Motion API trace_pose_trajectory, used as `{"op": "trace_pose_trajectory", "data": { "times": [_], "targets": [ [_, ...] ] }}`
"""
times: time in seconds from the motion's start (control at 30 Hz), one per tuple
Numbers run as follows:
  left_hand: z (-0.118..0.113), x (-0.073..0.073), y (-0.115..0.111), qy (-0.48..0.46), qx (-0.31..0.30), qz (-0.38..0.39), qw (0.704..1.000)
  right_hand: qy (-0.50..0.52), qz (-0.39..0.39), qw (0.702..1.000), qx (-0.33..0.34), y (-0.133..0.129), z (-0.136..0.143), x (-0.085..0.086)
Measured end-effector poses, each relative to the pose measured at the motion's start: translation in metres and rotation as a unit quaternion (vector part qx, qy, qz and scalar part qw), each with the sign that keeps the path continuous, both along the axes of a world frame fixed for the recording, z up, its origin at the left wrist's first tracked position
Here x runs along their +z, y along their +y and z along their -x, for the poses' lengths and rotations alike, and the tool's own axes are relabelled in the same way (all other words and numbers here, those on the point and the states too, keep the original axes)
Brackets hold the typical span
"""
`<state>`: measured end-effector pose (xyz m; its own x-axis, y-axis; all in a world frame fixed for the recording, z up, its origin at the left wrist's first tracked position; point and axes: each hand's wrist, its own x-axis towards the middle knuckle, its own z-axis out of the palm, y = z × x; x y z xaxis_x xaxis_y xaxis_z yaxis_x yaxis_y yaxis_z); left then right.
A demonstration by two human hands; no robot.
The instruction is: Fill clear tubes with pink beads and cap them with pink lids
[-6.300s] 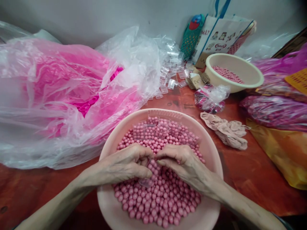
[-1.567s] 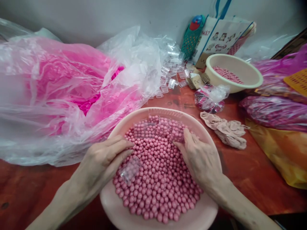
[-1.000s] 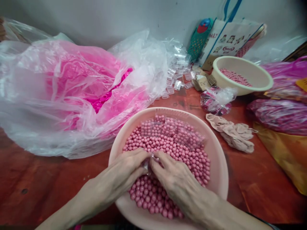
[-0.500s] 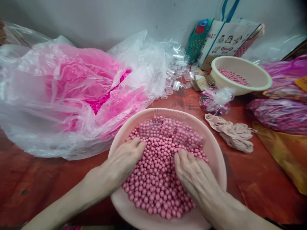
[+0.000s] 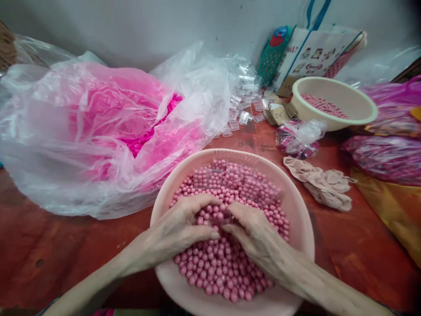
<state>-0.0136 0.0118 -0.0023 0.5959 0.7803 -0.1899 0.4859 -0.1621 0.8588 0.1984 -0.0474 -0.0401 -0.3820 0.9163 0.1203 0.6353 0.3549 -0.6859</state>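
A wide pale pink basin (image 5: 301, 259) holds a mass of round pink beads (image 5: 220, 272). Over the beads, my right hand (image 5: 259, 230) pinches a small clear plastic box (image 5: 221, 217) between thumb and fingers; pink beads show in and around it. My left hand (image 5: 184, 226) is beside the box, thumb and forefinger apart and curved around some beads. Its other fingers are hidden. Against the basin's far side, several clear boxes filled with pink beads (image 5: 233, 176) lie on the loose beads.
At left is a big translucent bag (image 5: 108, 131) of bright pink pieces. Behind the basin lie many clear boxes (image 5: 245, 98). To the right are a cream bowl (image 5: 368, 115) with pink beads, a small tied bag (image 5: 301, 138), a beige cloth (image 5: 322, 182) and purple bags (image 5: 384, 160).
My hands have come together over the middle of the basin. The small clear box now shows in my right hand. My left hand has moved right, its thumb and forefinger now spread.
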Motion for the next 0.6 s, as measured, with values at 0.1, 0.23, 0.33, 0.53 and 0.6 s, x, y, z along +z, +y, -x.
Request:
{"op": "trace_pose_trajectory", "data": {
  "times": [0.1,0.23,0.33,0.53,0.6],
  "targets": [
    [-0.005,0.006,0.000,-0.053,0.008,0.048,0.997,0.062,0.083,0.994,-0.030,0.012,0.005,0.020],
    [-0.008,0.007,0.001,-0.062,-0.005,0.048,0.997,0.114,0.153,0.981,-0.035,0.018,0.007,0.033],
    [-0.008,0.004,0.002,-0.060,-0.015,0.035,0.997,0.124,0.176,0.976,-0.041,0.016,0.005,0.034],
    [-0.009,-0.002,0.005,-0.044,-0.059,-0.039,0.997,0.131,0.180,0.974,-0.030,0.012,0.005,0.033],
    [-0.010,-0.003,0.005,-0.048,-0.063,-0.063,0.995,0.127,0.185,0.974,-0.028,0.010,0.005,0.035]
  ]
}}
